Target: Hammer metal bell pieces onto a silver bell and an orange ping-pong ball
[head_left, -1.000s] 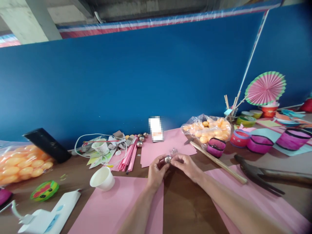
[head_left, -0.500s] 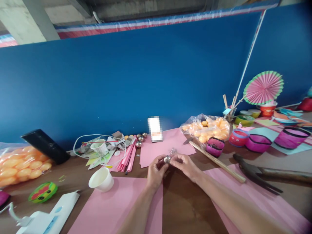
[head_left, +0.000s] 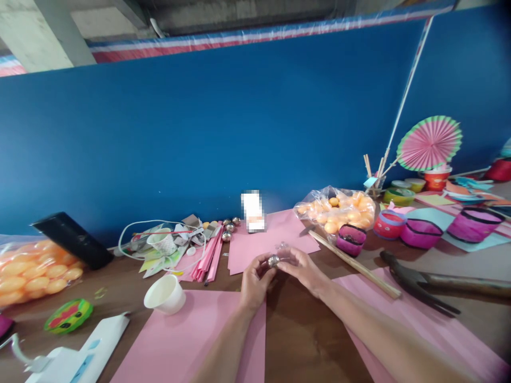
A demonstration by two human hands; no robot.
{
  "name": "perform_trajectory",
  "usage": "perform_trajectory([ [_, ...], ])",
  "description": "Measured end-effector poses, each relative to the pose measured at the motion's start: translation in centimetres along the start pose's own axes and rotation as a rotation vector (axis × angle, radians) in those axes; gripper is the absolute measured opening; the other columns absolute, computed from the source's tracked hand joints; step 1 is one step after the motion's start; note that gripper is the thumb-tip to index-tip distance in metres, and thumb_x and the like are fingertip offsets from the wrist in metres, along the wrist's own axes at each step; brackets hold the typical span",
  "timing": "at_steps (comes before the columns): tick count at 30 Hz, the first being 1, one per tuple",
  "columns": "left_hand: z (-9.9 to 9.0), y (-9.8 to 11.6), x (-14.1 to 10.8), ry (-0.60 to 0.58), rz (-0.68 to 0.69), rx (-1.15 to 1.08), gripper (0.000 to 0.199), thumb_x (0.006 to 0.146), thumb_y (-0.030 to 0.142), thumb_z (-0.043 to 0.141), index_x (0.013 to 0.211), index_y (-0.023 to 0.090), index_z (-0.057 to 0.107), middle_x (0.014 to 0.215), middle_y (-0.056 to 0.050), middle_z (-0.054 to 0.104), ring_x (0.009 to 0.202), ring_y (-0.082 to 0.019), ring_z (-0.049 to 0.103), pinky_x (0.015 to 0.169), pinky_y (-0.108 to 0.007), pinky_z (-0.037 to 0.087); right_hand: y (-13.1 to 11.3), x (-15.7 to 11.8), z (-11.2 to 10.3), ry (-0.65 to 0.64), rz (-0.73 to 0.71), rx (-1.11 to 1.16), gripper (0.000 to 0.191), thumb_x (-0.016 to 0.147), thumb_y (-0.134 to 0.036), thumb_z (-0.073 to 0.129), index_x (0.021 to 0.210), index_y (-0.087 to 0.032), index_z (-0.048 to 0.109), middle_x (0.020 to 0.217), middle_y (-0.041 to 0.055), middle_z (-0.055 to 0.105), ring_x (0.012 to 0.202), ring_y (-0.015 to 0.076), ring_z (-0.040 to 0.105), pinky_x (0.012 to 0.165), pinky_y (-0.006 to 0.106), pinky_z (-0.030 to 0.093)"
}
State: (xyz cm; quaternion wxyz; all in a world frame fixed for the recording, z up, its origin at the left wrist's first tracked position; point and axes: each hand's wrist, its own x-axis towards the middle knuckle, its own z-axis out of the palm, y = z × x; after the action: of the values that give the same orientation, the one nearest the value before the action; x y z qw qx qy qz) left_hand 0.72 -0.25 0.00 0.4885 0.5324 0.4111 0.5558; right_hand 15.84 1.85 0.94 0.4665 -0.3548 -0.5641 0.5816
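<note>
Between my two hands, above the brown table, is a small shiny silver ball (head_left: 273, 260). My left hand (head_left: 256, 279) has its thumb and fingers closed on the ball's left side. From the right, my right hand (head_left: 298, 268) pinches the ball with bent fingers. Small clear or silvery pieces (head_left: 282, 246) lie on a pink sheet (head_left: 291, 226) just behind my fingers. Several more silver balls (head_left: 227, 235) rest by that sheet's left edge. A white cup (head_left: 165, 295) stands to the left on another pink sheet (head_left: 199, 335).
On the right lie a wooden stick (head_left: 359, 266) and a hammer (head_left: 415, 279). A bag of orange balls (head_left: 339, 207) and purple containers (head_left: 421, 234) stand behind them. Paper scraps, a cable and a power strip (head_left: 93, 346) are on the left. A blue partition (head_left: 239, 122) rises behind.
The fingers of my right hand have shifted slightly around the silver ball. The view has moved a little; the other things keep their places.
</note>
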Motion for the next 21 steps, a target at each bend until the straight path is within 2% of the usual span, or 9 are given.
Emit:
perform_trajectory([
  [5,0.04,0.02,-0.01,-0.006,0.009,0.005,0.034,0.069,0.016,0.06,0.103,0.016,0.055,0.104,-0.01,0.063,0.099,-0.022,0.057,0.089,-0.036,0.042,0.04,0.08,0.04,-0.014,-0.005,0.002,0.032,0.07,-0.032,0.064,0.096,-0.017,0.053,0.096,0.0052,0.061,0.091,0.0188,0.058,0.083,0.033,0.044],
  [11,0.25,0.35,-0.14,-0.01,0.003,-0.004,0.035,0.068,0.016,0.062,0.103,0.016,0.057,0.102,-0.009,0.064,0.098,-0.022,0.057,0.089,-0.035,0.042,0.09,0.09,0.06,0.027,0.003,-0.04,0.034,0.068,-0.036,0.065,0.094,-0.017,0.055,0.093,0.0042,0.062,0.089,0.0187,0.058,0.081,0.033,0.045],
  [16,0.5,0.6,-0.28,0.013,-0.066,-0.133,0.042,0.068,0.02,0.064,0.109,0.016,0.054,0.107,-0.01,0.062,0.1,-0.022,0.057,0.089,-0.036,0.042,-0.16,0.02,-0.08,-0.001,-0.022,-0.006,0.034,0.07,-0.04,0.063,0.095,-0.018,0.056,0.093,0.0037,0.062,0.09,0.0197,0.058,0.081,0.034,0.045],
  [21,0.4,0.41,-0.34,0.016,-0.159,-0.292,0.049,0.067,0.025,0.066,0.113,0.017,0.052,0.106,-0.011,0.062,0.094,-0.02,0.059,0.086,-0.034,0.043,-0.3,-0.07,-0.12,-0.048,-0.05,-0.025,0.031,0.073,-0.035,0.061,0.099,-0.019,0.054,0.097,0.0042,0.061,0.094,0.0192,0.056,0.084,0.034,0.044],
])
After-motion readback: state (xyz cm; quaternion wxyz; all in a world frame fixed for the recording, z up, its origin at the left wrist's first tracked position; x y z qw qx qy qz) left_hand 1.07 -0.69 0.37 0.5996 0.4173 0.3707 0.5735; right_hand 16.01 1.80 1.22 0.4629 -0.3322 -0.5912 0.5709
